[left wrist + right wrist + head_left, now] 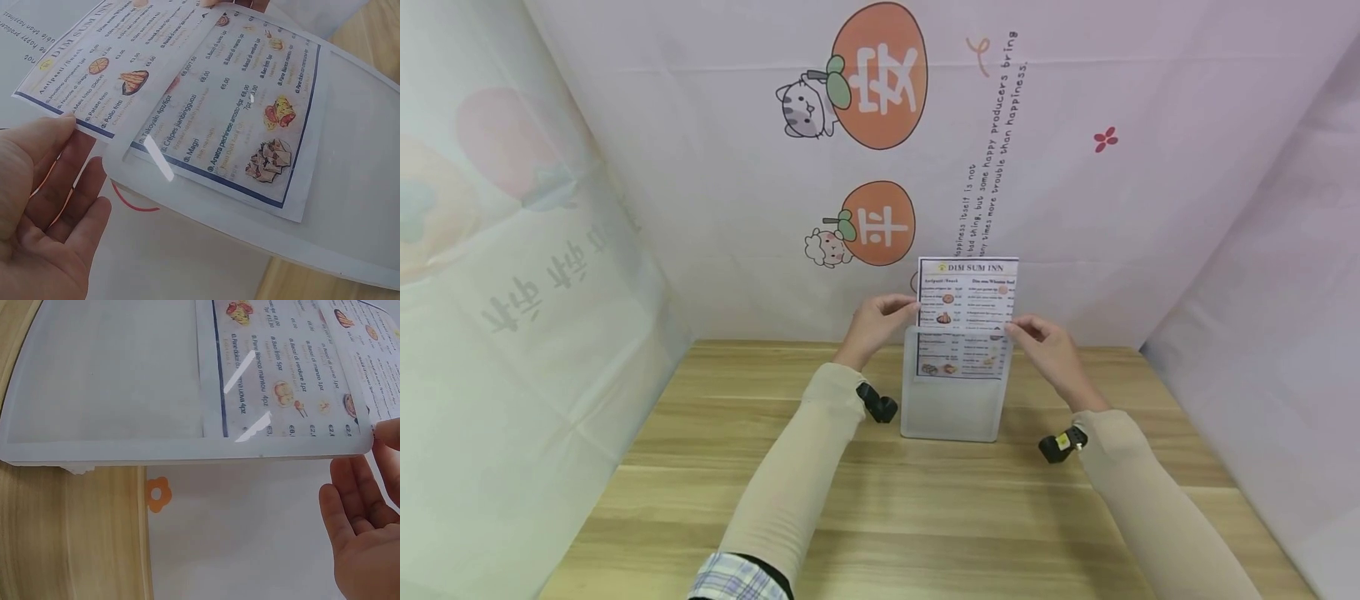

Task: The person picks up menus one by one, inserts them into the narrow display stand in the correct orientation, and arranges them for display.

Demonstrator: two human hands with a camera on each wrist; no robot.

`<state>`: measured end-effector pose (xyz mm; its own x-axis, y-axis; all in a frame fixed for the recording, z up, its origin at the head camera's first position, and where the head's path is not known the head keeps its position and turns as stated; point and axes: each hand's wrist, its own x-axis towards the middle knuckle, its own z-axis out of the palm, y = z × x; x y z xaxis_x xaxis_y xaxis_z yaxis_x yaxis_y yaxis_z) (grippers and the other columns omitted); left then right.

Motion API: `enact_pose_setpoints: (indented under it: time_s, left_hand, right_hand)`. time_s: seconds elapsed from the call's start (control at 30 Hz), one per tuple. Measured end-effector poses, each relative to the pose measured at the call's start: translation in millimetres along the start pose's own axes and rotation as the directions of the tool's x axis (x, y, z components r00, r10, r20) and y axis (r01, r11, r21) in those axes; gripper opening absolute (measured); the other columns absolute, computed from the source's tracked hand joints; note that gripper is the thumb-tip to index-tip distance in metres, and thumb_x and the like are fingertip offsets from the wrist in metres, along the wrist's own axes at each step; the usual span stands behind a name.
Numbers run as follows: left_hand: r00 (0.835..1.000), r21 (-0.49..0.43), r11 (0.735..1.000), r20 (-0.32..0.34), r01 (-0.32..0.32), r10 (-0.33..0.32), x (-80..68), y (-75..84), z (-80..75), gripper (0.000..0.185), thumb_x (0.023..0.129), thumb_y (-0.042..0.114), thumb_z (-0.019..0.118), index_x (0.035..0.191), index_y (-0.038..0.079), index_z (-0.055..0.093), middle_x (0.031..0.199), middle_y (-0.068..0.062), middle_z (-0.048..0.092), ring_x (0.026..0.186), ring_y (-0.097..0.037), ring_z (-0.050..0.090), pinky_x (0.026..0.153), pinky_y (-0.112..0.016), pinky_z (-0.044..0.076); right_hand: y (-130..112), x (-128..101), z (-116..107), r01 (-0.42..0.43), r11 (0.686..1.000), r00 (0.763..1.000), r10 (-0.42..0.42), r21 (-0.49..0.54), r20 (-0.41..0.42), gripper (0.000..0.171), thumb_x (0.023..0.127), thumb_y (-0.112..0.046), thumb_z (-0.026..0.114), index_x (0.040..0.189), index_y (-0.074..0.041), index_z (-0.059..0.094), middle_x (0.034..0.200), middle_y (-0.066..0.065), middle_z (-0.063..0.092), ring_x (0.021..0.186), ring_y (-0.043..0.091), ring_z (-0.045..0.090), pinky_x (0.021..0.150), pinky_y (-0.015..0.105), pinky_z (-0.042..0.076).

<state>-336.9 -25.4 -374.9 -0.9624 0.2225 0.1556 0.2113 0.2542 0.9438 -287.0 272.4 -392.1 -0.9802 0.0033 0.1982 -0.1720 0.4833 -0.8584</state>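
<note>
Pale cloth (700, 167) hangs behind the wooden tabletop (925, 517), and light cloth panels rise at my left (497, 350) and right (1262, 317). Standing on end in front of me is a clear holder (951, 408) with a whitish border and rounded corners; whether its bottom edge meets the wood I cannot tell. Its content is a printed menu (966, 308) headed DIM SUM INN, only partly inside: the lower part shows through the clear face, prices and small food pictures readable under streaks of glare, while the headed part sticks out above the holder's top edge. The menu's bottom edge sits around the middle of the holder.

With my left hand (876, 327) I pinch the menu's left edge above the holder, the lower fingers bent beneath. My right hand (1052, 350) pinches the menu's right edge, thumb close beside the holder's top corner.

Across the back cloth run two orange fruits (880, 75), a cartoon cat (803, 110) and sheep (826, 247) next to them, lines of sideways writing (1000, 125) and a red flower (1106, 140). Beige sleeves (797, 467) cover my forearms, a black device (877, 403) at each wrist.
</note>
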Motion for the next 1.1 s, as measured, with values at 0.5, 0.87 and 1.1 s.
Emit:
enact_pose_setpoints:
  time_s: [0.5,0.87,1.1]
  left_hand:
    - [1.000,-0.005,1.000,-0.003,-0.025,0.025,-0.1,0.7,-2.2,0.029,0.094,0.043,0.070,0.114,0.022,0.075,0.115,0.010,0.070,0.114,-0.012,0.060,0.102,-0.041,0.046]
    - [1.000,0.003,1.000,-0.002,-0.016,0.016,-1.3,-1.1,-2.3,0.027,0.094,0.041,0.071,0.112,0.021,0.075,0.112,0.009,0.071,0.112,-0.013,0.061,0.101,-0.041,0.046]
    - [1.000,0.009,1.000,0.008,0.005,-0.005,-3.1,-3.9,-1.1,0.028,0.093,0.042,0.071,0.113,0.023,0.075,0.113,0.010,0.070,0.114,-0.013,0.059,0.102,-0.041,0.046]
  right_hand:
    - [-16,10,-9,-0.003,1.000,1.000,0.004,0.030,-0.020,0.060,0.096,-0.060,0.055,0.126,-0.008,0.060,0.125,0.010,0.059,0.117,0.023,0.050,0.102,0.045,0.039]
    - [-12,9,-8,0.019,1.000,0.999,-0.019,0.020,-0.027,0.058,0.096,-0.058,0.058,0.121,-0.006,0.063,0.121,0.013,0.061,0.112,0.025,0.053,0.095,0.040,0.042]
    - [-7,7,-7,0.037,0.999,0.999,-0.037,-0.002,-0.035,0.057,0.097,-0.057,0.058,0.119,-0.005,0.064,0.115,0.012,0.062,0.108,0.028,0.054,0.088,0.036,0.044]
